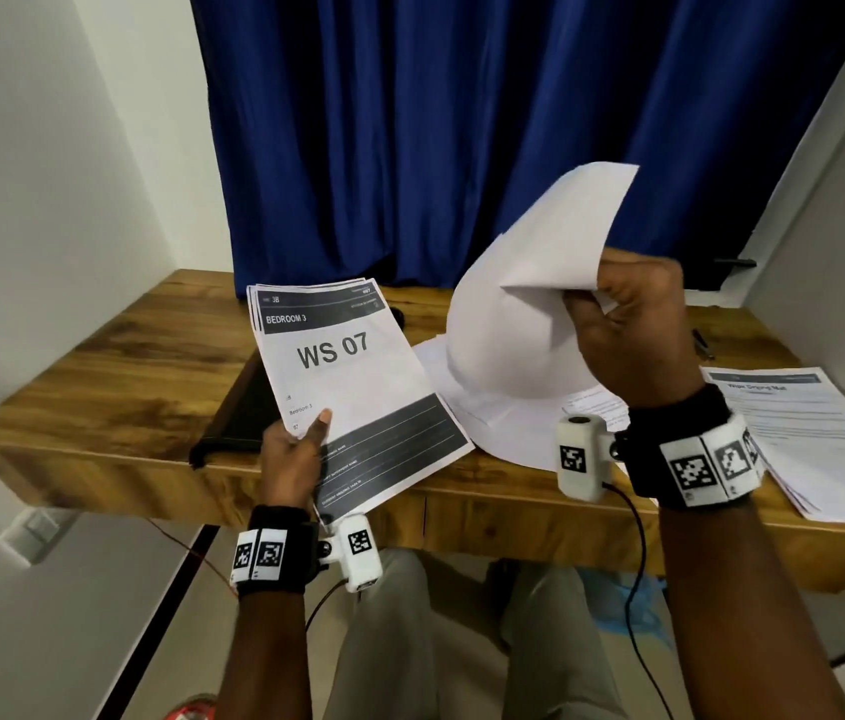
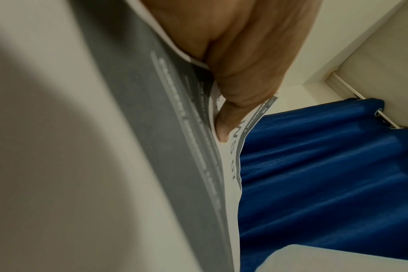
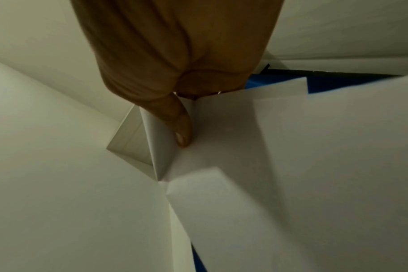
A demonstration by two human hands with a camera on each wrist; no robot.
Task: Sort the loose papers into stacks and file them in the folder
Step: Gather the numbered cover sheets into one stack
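Sorting is going on. The left hand [image 1: 289, 456] pinches a "WS 07" stack [image 1: 353, 387] above the tabletop [image 1: 114, 387]. The right hand [image 1: 633, 324] grips blank sheets [image 1: 529, 309], bent up off the pile [image 1: 488, 423]. Next, I think, those sheets need turning over to read them. The folder [image 1: 238, 407] lies underneath.

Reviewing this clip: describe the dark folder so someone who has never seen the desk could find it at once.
Start at the wooden desk in front of the blue curtain. On its left half, a flat black folder lies under the "WS 07" sheets held up by the left hand, reaching the desk's front edge. It is the only dark flat item there; everything beside it is white paper.
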